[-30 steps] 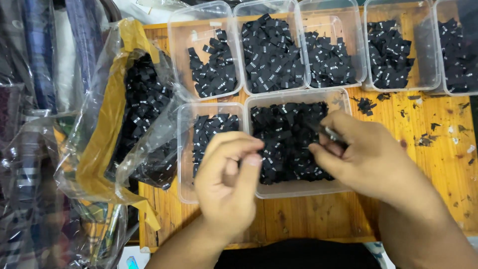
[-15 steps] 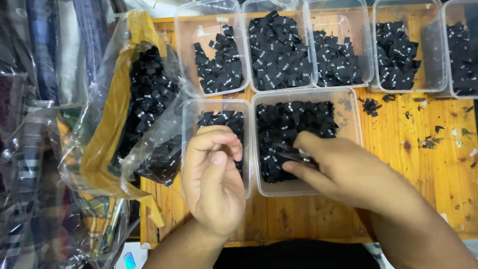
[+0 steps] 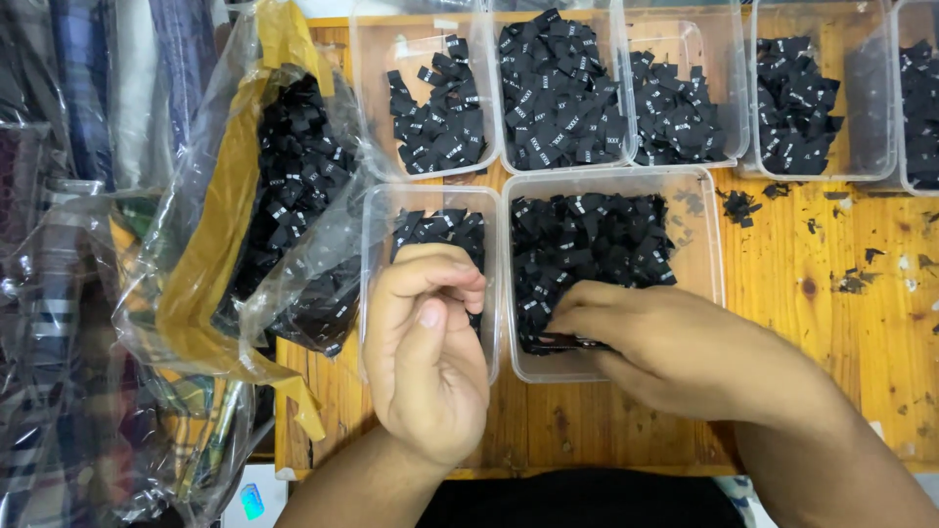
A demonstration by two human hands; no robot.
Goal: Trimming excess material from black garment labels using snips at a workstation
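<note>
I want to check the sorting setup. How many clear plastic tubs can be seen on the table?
7. Back row, left to right: tubs at, and one cut off at the right edge. Front row: and. More may lie outside the view.

A wooden table (image 3: 841,323) of orange-brown planks fills the right and lower part of the view; its surface shows dark knots, small stains and some black scraps. On the left side lie folded fabrics (image 3: 88,88), striped and checked, wrapped in clear plastic (image 3: 59,391) that shines under the light. The light is even and bright from above, with only soft shadows on the wood.
</note>
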